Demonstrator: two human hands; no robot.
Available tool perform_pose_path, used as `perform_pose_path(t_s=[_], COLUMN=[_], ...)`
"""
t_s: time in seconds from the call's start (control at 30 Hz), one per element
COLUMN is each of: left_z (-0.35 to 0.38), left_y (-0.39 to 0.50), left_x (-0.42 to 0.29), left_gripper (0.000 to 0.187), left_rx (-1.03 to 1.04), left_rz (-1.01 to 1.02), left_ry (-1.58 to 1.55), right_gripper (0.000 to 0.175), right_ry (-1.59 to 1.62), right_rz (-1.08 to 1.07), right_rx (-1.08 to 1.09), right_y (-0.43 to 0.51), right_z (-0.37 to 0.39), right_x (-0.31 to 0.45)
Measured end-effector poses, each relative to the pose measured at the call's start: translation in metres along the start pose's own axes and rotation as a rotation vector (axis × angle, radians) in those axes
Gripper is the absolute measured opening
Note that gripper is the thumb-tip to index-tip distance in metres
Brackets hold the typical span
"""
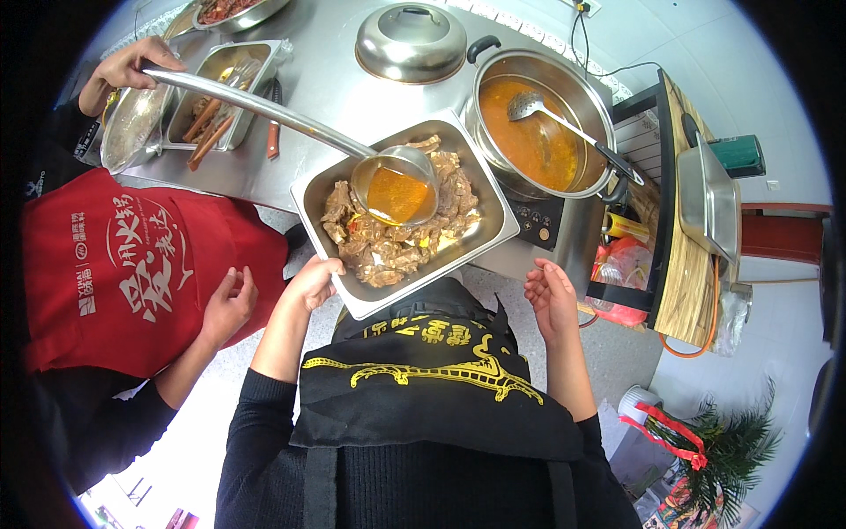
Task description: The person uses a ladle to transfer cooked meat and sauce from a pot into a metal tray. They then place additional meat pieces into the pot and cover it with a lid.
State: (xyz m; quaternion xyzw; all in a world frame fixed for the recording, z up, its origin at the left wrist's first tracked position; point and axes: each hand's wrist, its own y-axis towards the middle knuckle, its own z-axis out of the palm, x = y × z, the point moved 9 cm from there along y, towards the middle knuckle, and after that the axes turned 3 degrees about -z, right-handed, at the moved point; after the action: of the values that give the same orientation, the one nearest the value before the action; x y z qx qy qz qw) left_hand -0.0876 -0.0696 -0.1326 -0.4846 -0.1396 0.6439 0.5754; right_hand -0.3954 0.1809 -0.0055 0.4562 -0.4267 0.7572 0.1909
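My left hand grips the near-left rim of a rectangular stainless steel pan. Chunks of cooked meat fill much of the pan. A ladle reaches in from the left, its bowl over the meat and holding orange-brown broth. Another person's hand grips the end of its handle. My right hand is empty, fingers loosely curled, to the right of the pan. Behind the pan's right side stands a steel pot of orange broth, with a skimmer resting in it.
An induction cooker is by the pot. A domed steel lid sits on the steel counter. At left are a knife and another pan with wooden-handled utensils. The co-worker's red apron is close; a wooden-topped shelf stands right.
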Motion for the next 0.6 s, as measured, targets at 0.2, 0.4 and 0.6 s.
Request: perform_pose_path(t_s=[0.2, 0.4, 0.6], left_z=[0.0017, -0.0024, -0.002], left_y=[-0.0025, 0.0017, 0.0026], left_x=[-0.0012, 0.0026, 0.0015], left_gripper=[0.033, 0.045, 0.04], left_rx=[-0.004, -0.009, -0.004], left_rz=[0.003, -0.024, -0.008], left_ry=[-0.006, 0.048, 0.015], right_gripper=[0.023, 0.023, 0.022], right_ry=[-0.003, -0.003, 0.006], right_rz=[-0.001, -0.001, -0.003], right_rx=[-0.003, -0.016, -0.012], right_y=[0.0007, 0.0017, 0.0016], right_z=[-0.0027, -0.0057, -0.0059], right_x=[-0.0021, -0.0043, -0.0043])
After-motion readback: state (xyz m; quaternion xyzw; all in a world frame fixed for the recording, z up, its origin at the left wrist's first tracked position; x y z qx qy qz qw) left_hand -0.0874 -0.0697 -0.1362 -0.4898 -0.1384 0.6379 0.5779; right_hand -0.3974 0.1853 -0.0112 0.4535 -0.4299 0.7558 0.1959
